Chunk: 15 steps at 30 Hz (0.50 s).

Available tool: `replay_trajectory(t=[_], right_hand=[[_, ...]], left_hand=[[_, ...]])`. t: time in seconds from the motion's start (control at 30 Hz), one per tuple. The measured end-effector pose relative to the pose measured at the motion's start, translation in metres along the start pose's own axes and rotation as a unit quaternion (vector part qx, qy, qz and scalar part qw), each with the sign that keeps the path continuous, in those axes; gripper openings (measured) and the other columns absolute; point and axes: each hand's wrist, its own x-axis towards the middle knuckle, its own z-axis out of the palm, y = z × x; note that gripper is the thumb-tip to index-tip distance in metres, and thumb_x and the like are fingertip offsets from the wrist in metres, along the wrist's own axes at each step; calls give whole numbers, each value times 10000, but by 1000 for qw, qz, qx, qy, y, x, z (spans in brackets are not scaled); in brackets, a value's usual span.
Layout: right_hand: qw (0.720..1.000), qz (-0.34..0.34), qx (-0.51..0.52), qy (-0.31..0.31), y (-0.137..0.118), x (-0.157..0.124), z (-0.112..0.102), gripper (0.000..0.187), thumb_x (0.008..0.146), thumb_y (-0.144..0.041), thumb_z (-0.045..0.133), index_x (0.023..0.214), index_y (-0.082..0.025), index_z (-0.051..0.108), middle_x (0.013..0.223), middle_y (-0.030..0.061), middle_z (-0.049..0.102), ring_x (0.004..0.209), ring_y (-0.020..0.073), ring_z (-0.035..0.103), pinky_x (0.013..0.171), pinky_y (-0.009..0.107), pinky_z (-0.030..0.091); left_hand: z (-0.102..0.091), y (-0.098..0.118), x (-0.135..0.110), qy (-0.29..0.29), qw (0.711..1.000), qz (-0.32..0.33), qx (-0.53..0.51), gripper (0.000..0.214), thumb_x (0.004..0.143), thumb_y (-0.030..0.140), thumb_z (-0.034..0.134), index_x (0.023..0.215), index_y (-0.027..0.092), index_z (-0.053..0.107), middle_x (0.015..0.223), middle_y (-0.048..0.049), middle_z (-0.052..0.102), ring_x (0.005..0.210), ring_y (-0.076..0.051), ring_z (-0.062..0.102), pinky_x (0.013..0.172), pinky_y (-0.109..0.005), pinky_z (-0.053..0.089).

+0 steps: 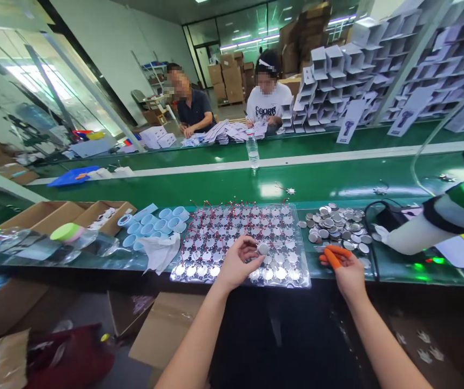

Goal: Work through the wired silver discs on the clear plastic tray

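My left hand (240, 263) is over a clear tray (305, 276), its thumb and fingers closed on a round silver metal disc (263, 248). In the tray sit rows of star-edged round metal parts, many with thin red wires along the back and left. My right hand (347, 270) wears orange finger cots (333, 256) and is at the front of a loose pile of silver discs (337, 224). Its fingers are pressed together, and what lies at their tips is too small to make out.
Light blue plastic rings (161, 221) and a crumpled white tissue (161, 251) lie left of the tray, beside cardboard boxes (64, 219). A white cylindrical device (422, 229) leans at right. Behind stands a water bottle (252, 151); two people work across the green bench (215, 181).
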Motion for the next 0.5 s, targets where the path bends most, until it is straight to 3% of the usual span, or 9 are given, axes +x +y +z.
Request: replay_trajectory(t=[0.17, 0.27, 0.4, 0.5], right_hand=[[1000, -5, -8, 3, -3, -1, 3, 437, 594, -398, 904, 897, -155, 703, 702, 59, 733, 609, 221, 728, 569, 343, 639], [1000, -6, -8, 9, -5, -2, 4, 431, 589, -409, 903, 878, -160, 702, 688, 48, 728, 602, 221, 725, 560, 347, 638], [1000, 3, 16, 27, -8, -4, 3, 418, 598, -397, 900, 876, -160, 697, 694, 39, 727, 605, 206, 724, 563, 324, 632], [999, 16, 18, 46, -8, -15, 4, 421, 602, -396, 897, 880, -150, 698, 701, 44, 726, 618, 207, 728, 579, 321, 634]], left_hand=[[33, -11, 1, 33, 996, -36, -80, 481, 652, 268, 864, 977, 207, 515, 907, -7, 617, 752, -122, 635, 758, -280, 549], [51, -26, 3, 26, 996, 2, 80, 399, 678, 257, 843, 967, 207, 573, 986, -44, 635, 854, -187, 638, 829, -373, 540], [60, -42, -4, 4, 922, 95, 375, 297, 739, 213, 781, 1010, 210, 660, 1201, -105, 588, 1134, -311, 544, 999, -529, 433], [60, -42, -6, -26, 886, 143, 440, 447, 829, 186, 669, 1265, 213, 576, 1307, -135, 539, 1200, -316, 504, 1026, -530, 418]])
